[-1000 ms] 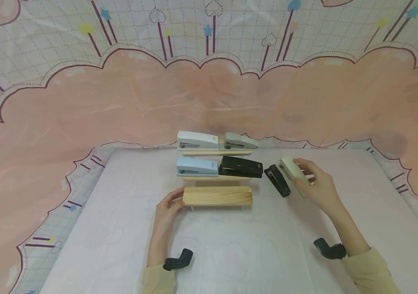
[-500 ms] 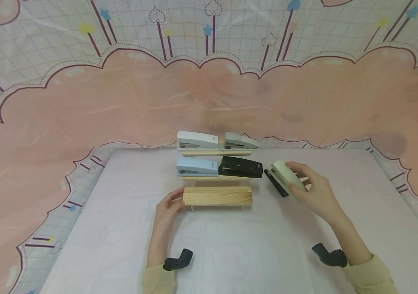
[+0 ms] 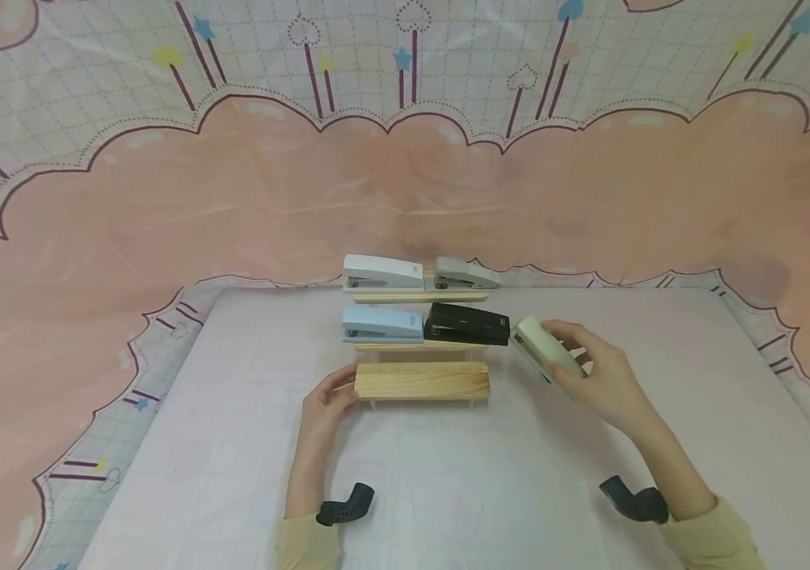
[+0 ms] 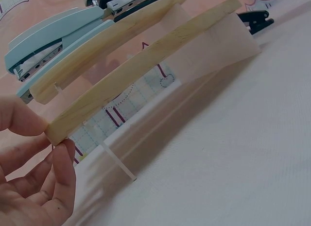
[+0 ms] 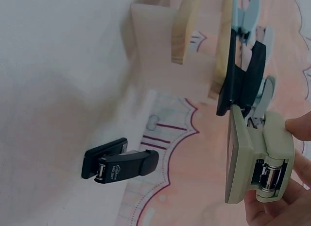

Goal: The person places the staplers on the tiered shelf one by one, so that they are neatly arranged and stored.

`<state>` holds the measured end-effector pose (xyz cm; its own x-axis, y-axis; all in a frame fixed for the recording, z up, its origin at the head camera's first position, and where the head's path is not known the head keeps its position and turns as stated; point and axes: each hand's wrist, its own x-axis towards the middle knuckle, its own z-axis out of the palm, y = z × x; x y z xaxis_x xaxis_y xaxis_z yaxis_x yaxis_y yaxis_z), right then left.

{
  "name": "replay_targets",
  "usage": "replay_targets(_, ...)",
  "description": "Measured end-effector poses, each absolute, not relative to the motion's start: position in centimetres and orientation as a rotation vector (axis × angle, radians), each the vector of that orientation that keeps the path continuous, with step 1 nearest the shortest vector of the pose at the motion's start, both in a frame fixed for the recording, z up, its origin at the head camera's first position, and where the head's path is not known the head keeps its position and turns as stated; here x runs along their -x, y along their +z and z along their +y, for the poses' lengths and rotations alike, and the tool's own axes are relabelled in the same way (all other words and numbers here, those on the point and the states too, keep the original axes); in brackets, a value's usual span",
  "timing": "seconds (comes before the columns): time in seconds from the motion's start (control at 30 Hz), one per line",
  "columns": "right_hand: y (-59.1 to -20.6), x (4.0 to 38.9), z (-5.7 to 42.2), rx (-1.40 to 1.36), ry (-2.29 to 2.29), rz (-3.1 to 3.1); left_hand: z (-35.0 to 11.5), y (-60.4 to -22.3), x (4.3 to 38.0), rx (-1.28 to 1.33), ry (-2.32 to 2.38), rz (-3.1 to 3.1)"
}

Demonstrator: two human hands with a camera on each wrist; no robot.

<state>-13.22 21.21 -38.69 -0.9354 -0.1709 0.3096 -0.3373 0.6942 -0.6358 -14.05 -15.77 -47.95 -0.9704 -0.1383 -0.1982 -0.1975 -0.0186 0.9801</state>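
Observation:
In the head view my right hand (image 3: 607, 384) grips a pale green stapler (image 3: 545, 347) by its sides. The right wrist view shows this stapler off the table, close beside a large black stapler (image 5: 256, 73). Below it a small black stapler (image 5: 126, 163) lies on the table; in the head view it is almost wholly hidden behind the green one. My left hand (image 3: 326, 404) pinches the left end of the lowest wooden board (image 3: 422, 380) of a stepped rack, thumb above and fingers below. No stapler stands on that board.
On the middle board sit a light blue stapler (image 3: 382, 324) and the large black one. A white stapler (image 3: 382, 273) and a grey-green stapler (image 3: 465, 275) stand on the top board. Translucent side panels (image 5: 154, 41) carry the boards. A patterned cloth (image 3: 405, 190) hangs behind.
My right hand has moved left with the pale green stapler, which now covers the small black stapler in the head view. The left hand has stayed on the board.

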Motion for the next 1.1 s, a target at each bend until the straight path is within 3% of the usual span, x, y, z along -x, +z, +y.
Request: replay_targets(1.1,-38.9,11.7,17.4,-0.595,1.09,-2.743,-15.6,-47.8,14.0,0.383,2.189,2.18)
